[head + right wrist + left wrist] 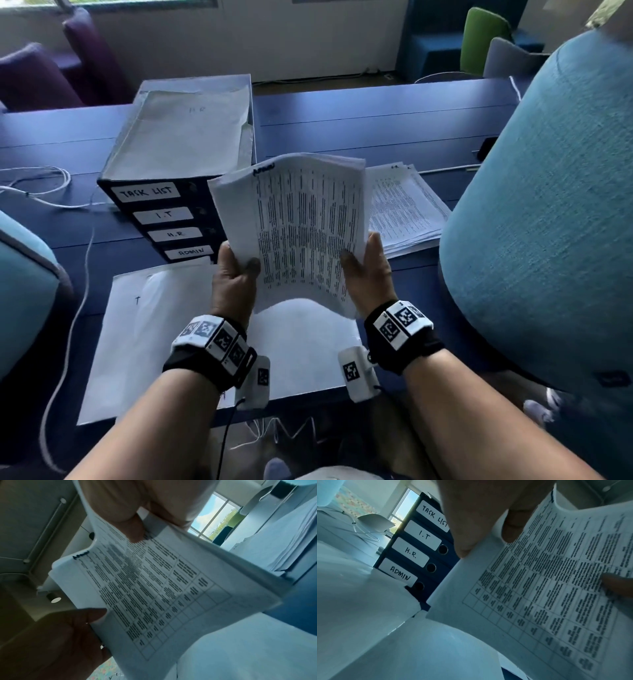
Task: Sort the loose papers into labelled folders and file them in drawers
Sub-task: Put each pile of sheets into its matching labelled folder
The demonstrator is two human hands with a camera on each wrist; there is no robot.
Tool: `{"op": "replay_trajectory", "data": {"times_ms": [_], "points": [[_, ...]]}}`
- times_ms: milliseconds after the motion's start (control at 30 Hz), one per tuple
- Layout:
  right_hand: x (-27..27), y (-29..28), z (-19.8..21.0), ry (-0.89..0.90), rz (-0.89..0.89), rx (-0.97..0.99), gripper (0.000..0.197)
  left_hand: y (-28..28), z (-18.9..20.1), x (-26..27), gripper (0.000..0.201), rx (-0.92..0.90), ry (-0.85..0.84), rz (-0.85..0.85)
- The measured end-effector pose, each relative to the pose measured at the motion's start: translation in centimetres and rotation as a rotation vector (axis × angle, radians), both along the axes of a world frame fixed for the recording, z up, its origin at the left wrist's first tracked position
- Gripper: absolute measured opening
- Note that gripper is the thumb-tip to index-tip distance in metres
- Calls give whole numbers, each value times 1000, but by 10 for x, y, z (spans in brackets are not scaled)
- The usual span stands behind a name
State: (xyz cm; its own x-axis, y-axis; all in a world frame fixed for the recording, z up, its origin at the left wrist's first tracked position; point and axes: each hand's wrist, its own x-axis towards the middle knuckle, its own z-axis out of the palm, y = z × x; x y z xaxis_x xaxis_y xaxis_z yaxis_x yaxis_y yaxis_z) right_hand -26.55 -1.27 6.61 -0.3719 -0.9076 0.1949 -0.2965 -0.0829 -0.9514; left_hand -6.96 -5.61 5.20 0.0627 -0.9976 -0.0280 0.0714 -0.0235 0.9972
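Observation:
Both hands hold up a sheaf of printed papers (301,229) with a handwritten word at its top corner, bowed in the middle. My left hand (236,270) pinches its left edge, thumb on the front; my right hand (368,270) pinches the right edge. The same table-printed sheaf (547,588) (154,595) fills both wrist views. A dark blue drawer unit (168,219) (426,555) stands just left of it, drawers labelled TASK LIST, I.T, H.R, ADMIN. A folder marked H.R (185,133) lies on top of the unit. White folders (147,335) lie on the desk below my hands.
A stack of loose printed papers (407,209) lies on the blue desk (376,120) to the right. A teal chair back (548,205) rises close on the right, another teal chair (24,291) on the left. White cables (51,192) trail across the desk's left side.

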Motion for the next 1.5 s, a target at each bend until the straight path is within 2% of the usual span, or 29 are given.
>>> {"op": "replay_trajectory", "data": {"times_ms": [100, 200, 333, 533, 700, 867, 1000, 1133, 1300, 1400, 1467, 1500], "points": [[6, 2, -9, 27, 27, -45, 29, 5, -2, 7, 51, 14, 46, 53], [10, 11, -29, -11, 18, 39, 34, 19, -13, 13, 49, 62, -67, 79], [13, 12, -34, -20, -5, 127, 26, 22, -23, 12, 34, 30, -219, 131], [8, 4, -29, 30, -51, 83, 21, 14, -22, 7, 33, -17, -130, 148], [3, 21, -69, 192, 36, 345, 24, 28, -47, 9, 30, 155, -487, 35], [-5, 16, -71, 264, -40, 357, 16, 19, -37, 13, 20, 220, -552, 9], [-4, 10, -74, 233, 9, 481, 12, 16, -44, 33, 46, 303, -646, -7], [3, 18, -99, 234, 40, 653, 13, 24, -70, 72, 39, 374, -825, 45], [11, 26, -119, 305, 67, 799, 9, 37, -92, 126, 51, 556, -1088, 72], [14, 26, -126, 326, 72, 857, 16, 43, -101, 152, 37, 633, -1211, 59], [15, 26, -128, 344, 67, 856, 19, 47, -106, 164, 27, 698, -1229, 90], [16, 26, -128, 354, 65, 855, 20, 48, -107, 169, 29, 729, -1220, 118]]}}
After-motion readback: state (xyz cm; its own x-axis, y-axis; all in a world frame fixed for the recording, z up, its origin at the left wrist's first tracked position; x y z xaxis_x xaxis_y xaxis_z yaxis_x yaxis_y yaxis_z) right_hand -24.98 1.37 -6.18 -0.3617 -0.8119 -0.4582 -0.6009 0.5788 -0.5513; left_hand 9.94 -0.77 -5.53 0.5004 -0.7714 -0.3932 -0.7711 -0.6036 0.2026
